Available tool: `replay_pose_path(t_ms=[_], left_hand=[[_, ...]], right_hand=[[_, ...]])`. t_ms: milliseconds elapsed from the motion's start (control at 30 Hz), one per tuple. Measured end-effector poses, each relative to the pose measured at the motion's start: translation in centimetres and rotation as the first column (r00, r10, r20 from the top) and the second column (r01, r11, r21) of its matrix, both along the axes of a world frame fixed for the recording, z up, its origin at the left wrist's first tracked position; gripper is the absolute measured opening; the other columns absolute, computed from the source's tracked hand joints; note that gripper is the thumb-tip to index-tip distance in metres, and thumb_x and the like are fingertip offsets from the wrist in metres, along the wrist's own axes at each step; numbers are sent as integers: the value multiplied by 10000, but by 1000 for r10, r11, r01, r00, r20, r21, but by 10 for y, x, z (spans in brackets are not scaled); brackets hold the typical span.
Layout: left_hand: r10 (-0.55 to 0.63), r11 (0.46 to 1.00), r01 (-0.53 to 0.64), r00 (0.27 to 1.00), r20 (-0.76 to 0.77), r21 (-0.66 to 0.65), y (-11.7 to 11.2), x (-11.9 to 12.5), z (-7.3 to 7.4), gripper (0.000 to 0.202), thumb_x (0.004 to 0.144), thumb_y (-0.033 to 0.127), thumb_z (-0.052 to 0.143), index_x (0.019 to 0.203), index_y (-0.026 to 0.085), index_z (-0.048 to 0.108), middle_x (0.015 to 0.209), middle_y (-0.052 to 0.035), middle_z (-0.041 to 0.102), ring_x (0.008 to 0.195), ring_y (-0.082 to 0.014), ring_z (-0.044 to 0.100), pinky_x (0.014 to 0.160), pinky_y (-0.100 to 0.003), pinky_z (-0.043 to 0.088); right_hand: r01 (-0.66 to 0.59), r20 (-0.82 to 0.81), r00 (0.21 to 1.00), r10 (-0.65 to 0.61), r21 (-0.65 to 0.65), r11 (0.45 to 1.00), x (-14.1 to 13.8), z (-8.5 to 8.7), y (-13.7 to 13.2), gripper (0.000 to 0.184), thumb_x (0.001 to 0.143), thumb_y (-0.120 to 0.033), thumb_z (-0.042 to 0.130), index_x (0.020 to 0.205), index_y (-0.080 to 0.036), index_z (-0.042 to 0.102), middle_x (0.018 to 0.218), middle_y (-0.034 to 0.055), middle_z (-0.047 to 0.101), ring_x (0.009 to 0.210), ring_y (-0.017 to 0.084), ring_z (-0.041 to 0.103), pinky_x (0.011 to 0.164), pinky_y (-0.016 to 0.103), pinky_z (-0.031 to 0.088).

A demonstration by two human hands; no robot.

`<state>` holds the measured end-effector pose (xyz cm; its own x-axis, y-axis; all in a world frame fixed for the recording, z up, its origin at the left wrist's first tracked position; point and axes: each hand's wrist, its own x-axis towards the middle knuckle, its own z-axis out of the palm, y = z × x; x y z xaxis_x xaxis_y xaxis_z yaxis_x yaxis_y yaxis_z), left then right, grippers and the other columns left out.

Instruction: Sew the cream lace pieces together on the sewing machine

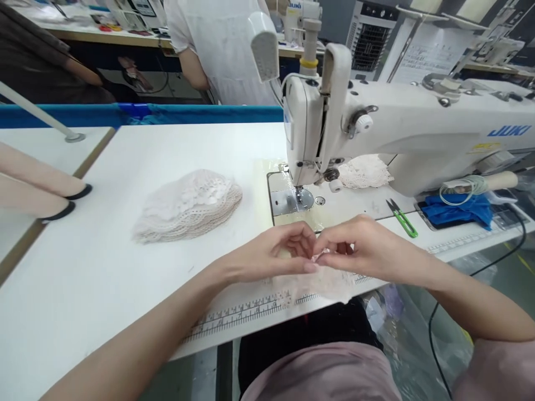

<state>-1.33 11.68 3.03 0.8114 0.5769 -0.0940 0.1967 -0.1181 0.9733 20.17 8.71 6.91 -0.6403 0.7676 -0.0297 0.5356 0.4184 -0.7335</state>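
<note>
Both hands meet at the table's front edge, just before the needle plate of the sewing machine (309,128). Between my left hand (292,250) and my right hand (359,248) is a pale pink lace piece (321,281), pinched in the fingertips of each. Its lower part hangs over the printed ruler strip (238,314) and the table edge. A stack of similar pale lace pieces (188,206) lies to the left of the machine. Under the machine arm, behind the needle, rests another lace piece (365,171).
Green thread snips (402,218) lie right of the needle plate. Beyond them are a blue cloth (457,210) on a dark flat object and a thread cone (495,181). A pale padded two-pronged form (37,186) juts in at left. Two people sit or stand behind the table.
</note>
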Motion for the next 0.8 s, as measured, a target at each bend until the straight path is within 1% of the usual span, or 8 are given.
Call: replay_pose_path(t_ms=[67,100,200,367,500,567,633,800], left_hand=[[22,1000,-22,1000,6,9,-5,4,-2,170,815,238,566,981,204,549,994,-38,625,899,-167,616,817,-335,519],[31,999,-31,1000,3,17,-7,5,-4,154,806,180,526,958,202,547,979,-34,623,890,-161,617,805,-328,520],[51,998,-51,999,0,31,-8,4,-5,195,779,110,446,904,199,567,897,-15,627,840,-155,621,739,-309,517],[118,991,-118,993,12,69,-5,3,0,165,869,316,501,877,207,624,790,-8,602,720,-148,566,630,-285,481],[257,963,-254,966,-18,89,0,5,-4,314,908,397,478,675,195,542,625,34,458,541,-94,410,492,-228,360],[343,929,-326,936,-74,175,3,5,-9,357,907,413,477,626,192,485,585,43,409,497,-84,350,443,-220,295],[383,901,-343,917,-112,267,5,5,-14,358,904,411,478,622,190,474,567,47,398,481,-81,334,427,-217,269],[402,867,-343,910,-99,362,6,6,-15,310,914,399,485,703,185,559,571,48,464,486,-81,376,440,-211,295]], right_hand=[[-29,56,998,24,88,996,-4,3,1,63,851,-189,622,853,-215,679,551,-81,509,481,47,408,468,196,279],[-40,56,998,35,94,995,-5,5,2,65,847,-183,622,866,-218,673,557,-82,512,490,50,424,477,196,291],[-37,-9,999,37,7,999,-5,8,4,81,855,-222,626,934,-221,641,605,-72,539,536,68,477,504,197,343],[-20,-166,986,-21,-242,970,0,-1,18,198,805,-313,711,932,-206,603,605,-83,481,563,72,452,537,203,376],[-69,-206,978,-18,-407,911,6,-19,44,252,755,-299,754,928,-196,603,647,-74,540,614,74,497,581,213,405],[-83,-175,985,9,-422,903,8,-27,57,248,757,-310,745,936,-188,625,765,-33,621,701,90,563,646,235,453],[-80,-149,989,20,-408,909,8,-31,67,246,766,-325,731,949,-182,648,836,-7,659,740,95,588,680,244,474],[-66,-145,989,4,-427,902,2,-41,76,187,775,-272,719,925,-175,665,713,-48,626,536,42,511,488,184,416]])
